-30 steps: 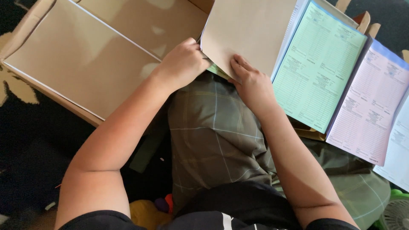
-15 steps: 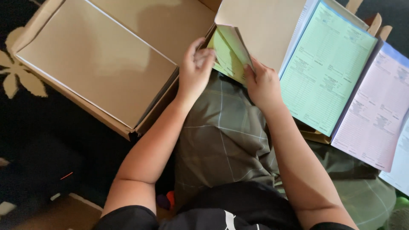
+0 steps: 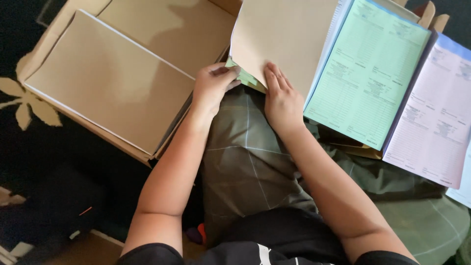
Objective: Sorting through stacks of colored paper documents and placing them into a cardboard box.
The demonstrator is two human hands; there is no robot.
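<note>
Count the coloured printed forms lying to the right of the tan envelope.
2 fully clear: a green form beside the tan envelope, and a pink form further right. A pale sheet at the right edge may be a third; others could lie underneath.

An open box [image 3: 44, 54] lies left of the printed sheets [image 3: 365, 73].

Open cardboard box [image 3: 64, 22] holding stacked brown envelopes [image 3: 110, 83], pink form sheet [image 3: 434, 122], checked olive cloth [image 3: 245, 162], dark patterned floor [image 3: 29, 113]

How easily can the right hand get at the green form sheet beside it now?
Probably yes: the right hand rests flat on the brown envelope, and the green form sheet lies uncovered right beside it, with nothing between.
</note>
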